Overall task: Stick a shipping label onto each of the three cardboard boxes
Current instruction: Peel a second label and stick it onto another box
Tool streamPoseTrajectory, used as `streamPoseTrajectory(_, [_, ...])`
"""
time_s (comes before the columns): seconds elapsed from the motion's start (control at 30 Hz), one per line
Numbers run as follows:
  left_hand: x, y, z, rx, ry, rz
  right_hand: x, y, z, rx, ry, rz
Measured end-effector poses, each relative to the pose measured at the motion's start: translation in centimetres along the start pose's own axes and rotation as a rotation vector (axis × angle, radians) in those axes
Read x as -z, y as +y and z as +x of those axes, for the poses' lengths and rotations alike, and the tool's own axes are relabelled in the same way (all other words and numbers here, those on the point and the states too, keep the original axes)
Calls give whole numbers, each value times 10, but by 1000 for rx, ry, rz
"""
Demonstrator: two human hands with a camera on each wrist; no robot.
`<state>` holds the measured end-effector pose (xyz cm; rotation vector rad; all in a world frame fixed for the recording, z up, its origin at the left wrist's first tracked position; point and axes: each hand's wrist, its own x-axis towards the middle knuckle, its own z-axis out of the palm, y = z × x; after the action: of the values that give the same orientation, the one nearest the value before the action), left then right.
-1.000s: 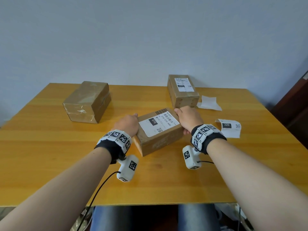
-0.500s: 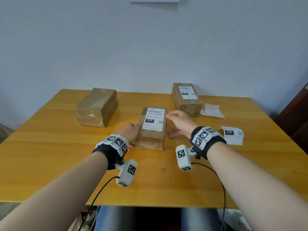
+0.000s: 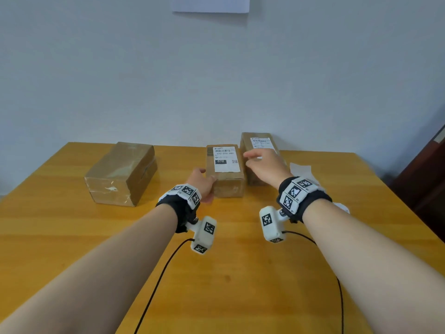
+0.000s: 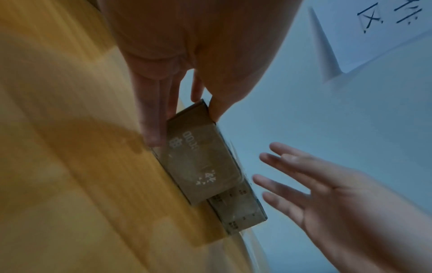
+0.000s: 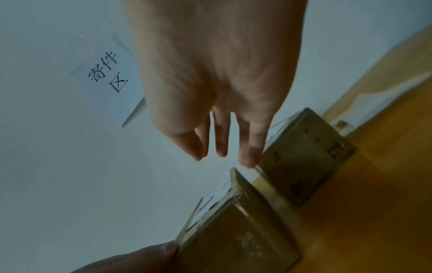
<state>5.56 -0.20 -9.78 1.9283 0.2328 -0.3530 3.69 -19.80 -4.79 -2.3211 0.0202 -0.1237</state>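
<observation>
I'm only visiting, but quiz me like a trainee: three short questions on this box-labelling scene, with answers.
1. How many cardboard boxes on the table already carry a shipping label?
2. True or false: the right hand grips the middle box.
3. Which box does the left hand hold? A) the unlabelled box B) the middle box C) the far-right box

Key
1. Two: the middle box and the far-right box. The box at left has none.
2. False: it hovers open, fingers spread, over the two labelled boxes.
3. B: thumb and fingers clasp its near left corner.

right box label (image 3: pixel 261 142) partly hidden by right hand (image 3: pixel 265 162)
</observation>
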Motion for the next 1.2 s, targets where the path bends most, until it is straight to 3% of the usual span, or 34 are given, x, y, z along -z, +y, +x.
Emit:
streamPoseTrajectory(0.13, [-16, 10, 23, -34, 11, 5, 18, 35, 40, -75, 104, -254])
streamPoseTrajectory(0.27, [-28, 17, 46, -48, 24, -34, 32, 71, 78, -237, 14, -432])
streamPoseTrajectory(0.5, [-37, 34, 88, -22, 75, 27, 32, 83, 132, -204, -117, -320])
streamPoseTrajectory(0.73, [-43, 34, 111, -67, 157, 122, 32, 82, 163, -207, -213, -474])
streamPoseTrajectory(1.2, [-50, 30, 118, -94, 186, 179, 28, 103, 179, -242, -171, -422])
